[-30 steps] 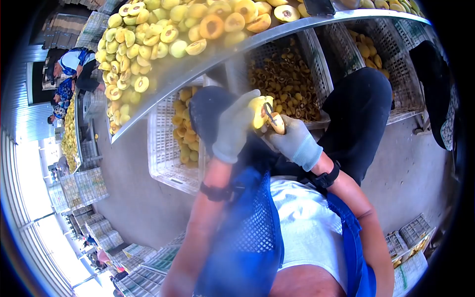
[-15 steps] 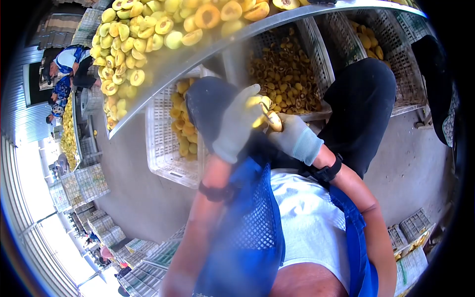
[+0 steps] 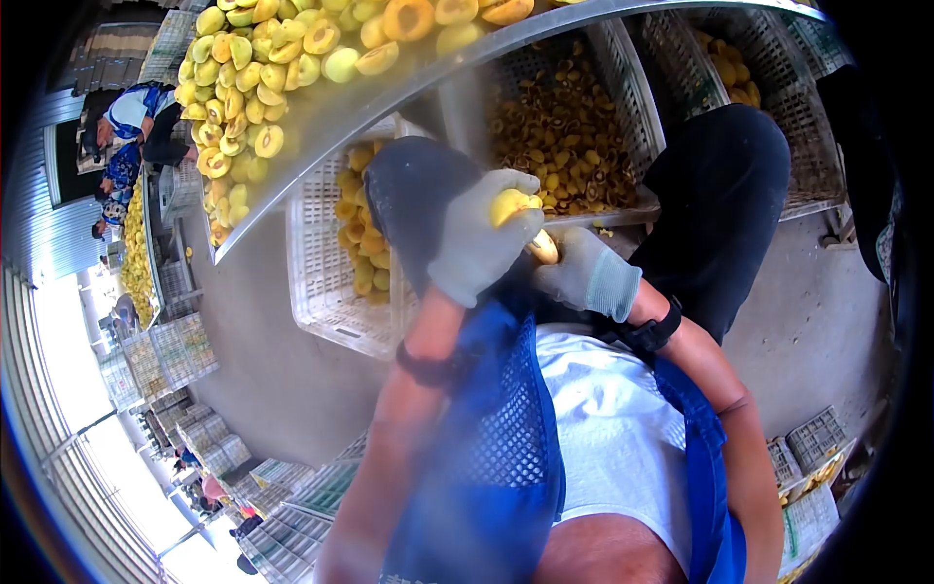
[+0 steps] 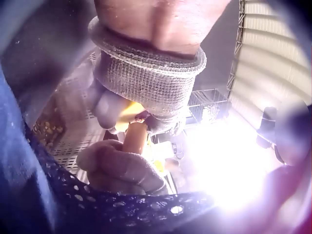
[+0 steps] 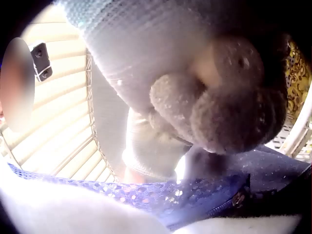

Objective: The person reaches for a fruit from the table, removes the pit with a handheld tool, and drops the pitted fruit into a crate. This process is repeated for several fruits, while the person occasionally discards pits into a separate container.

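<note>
Both hands wear pale knit gloves and meet above the lap. My left hand (image 3: 486, 238) grips a yellow peach piece (image 3: 512, 206), which shows past its fingers. In the left wrist view, reddish flesh marks the cut side of the peach (image 4: 129, 114). Close beside it, my right hand (image 3: 589, 273) holds a knife by its tan wooden handle (image 3: 544, 247). The handle (image 4: 135, 138) points up at the fruit in the left wrist view; the blade is hidden. Curled fingertips (image 5: 224, 119) of the right hand fill the right wrist view.
A metal-edged table (image 3: 389, 112) heaped with peach halves (image 3: 282, 58) stands ahead. Beneath it, one white crate (image 3: 341, 326) holds yellow peaches and another crate (image 3: 637, 117) holds pits and scraps. The knees (image 3: 725, 195) flank the hands. Other people (image 3: 131, 122) work at the far left.
The left hand has closed further over the peach and shifted right toward the right hand. The knife's dark curved blade, visible earlier, is now hidden. Small yellow bits now show beyond the right hand.
</note>
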### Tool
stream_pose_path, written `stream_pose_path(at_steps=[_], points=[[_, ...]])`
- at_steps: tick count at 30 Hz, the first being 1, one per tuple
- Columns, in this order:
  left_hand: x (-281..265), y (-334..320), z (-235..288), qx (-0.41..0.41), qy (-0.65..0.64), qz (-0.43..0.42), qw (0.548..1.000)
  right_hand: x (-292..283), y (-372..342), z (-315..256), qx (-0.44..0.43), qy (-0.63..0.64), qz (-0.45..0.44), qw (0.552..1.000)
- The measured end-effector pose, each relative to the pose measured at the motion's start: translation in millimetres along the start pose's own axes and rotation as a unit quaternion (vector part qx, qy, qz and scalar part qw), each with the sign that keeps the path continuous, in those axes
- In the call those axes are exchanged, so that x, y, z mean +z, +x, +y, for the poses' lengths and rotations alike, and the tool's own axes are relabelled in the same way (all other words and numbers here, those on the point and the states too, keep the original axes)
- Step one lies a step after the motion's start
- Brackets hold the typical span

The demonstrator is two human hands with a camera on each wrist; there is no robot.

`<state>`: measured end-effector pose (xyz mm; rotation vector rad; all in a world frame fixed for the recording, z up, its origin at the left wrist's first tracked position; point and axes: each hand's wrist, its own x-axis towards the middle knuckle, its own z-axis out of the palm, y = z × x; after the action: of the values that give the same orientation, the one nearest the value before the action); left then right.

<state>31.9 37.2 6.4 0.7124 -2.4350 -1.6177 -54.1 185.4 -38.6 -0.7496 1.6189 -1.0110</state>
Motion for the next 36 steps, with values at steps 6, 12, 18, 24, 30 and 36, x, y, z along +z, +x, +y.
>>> stream_pose_path(at_steps=[6, 12, 18, 24, 30, 36], points=[[5, 7, 0, -0.023, -0.258, 0.005, 0.966, -14, -4, -13, 0.108, 0.139, -0.085, 0.981], [2, 13, -19, 0.014, -0.295, -0.071, 0.953, -22, -13, -14, 0.104, 0.326, -0.161, 0.926], [1, 24, -31, 0.003, -0.421, -0.18, 0.889, -21, -12, -21, 0.112, 0.364, -0.221, 0.898], [-17, 13, -25, 0.041, -0.508, 0.024, 0.86, -28, -19, -36, 0.085, 0.356, -0.217, 0.905], [-161, 12, -36, 0.012, 0.267, 0.299, 0.916, -23, -8, -39, 0.1, 0.303, -0.094, 0.943], [-186, 86, -47, -0.035, 0.253, 0.247, 0.935, -20, 4, -36, 0.136, 0.29, -0.079, 0.944]])
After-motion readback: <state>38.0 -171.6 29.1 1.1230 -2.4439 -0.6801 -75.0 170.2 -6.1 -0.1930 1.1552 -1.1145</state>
